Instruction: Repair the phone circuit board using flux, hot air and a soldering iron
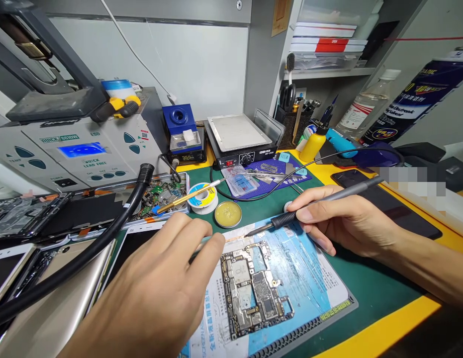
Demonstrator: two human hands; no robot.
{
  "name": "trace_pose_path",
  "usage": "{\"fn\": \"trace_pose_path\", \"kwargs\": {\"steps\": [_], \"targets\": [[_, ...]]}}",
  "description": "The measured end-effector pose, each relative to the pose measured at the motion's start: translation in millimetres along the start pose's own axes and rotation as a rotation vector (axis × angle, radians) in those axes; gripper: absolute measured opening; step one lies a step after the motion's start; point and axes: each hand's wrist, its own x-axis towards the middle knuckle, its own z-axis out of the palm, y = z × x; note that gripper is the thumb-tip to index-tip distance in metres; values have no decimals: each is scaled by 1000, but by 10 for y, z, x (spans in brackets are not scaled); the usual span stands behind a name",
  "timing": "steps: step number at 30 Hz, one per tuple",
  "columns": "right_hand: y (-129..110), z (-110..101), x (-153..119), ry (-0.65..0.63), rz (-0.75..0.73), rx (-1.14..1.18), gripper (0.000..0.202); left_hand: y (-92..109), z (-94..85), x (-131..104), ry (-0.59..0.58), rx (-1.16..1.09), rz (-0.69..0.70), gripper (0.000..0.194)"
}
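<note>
My right hand [343, 216] holds a soldering iron [283, 220] like a pen, its tip pointing left. The tip meets or hovers just over the end of a thin copper-coloured strip of desoldering braid [234, 239]. My left hand [156, 283] is closed on that braid, with thumb and fingers pinched together; part of the braid is hidden behind the fingers. Just below the tip lies a phone logic board [268, 293], flat on a blue and white printed pad [309, 278]. A round tin of yellowish flux paste [228, 214] sits behind the pad.
A solder spool [202, 198] and a tray of circuit boards [164, 194] lie behind my left hand. A black hose [119, 233] crosses the left side. The iron's cable [309, 161] loops behind. A hot plate [236, 134], yellow bottle [314, 141] and dark phone [388, 199] stand or lie farther back.
</note>
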Motion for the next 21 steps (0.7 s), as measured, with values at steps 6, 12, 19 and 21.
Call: {"fn": "trace_pose_path", "kwargs": {"steps": [6, 12, 19, 21], "targets": [[13, -4, 0, -1, 16, 4, 15, 22, 29, 7, 31, 5, -19, 21], [-3, -9, 1, -10, 21, 11, 14, 46, 54, 92, 132, -52, -26, 17], [-19, -2, 0, -6, 25, 24, 14, 15, 21, 60, 98, -35, -8, 18], [-21, -2, -1, -4, 24, 29, 12, 13, 12, 43, 82, -20, -4, 22]]}}
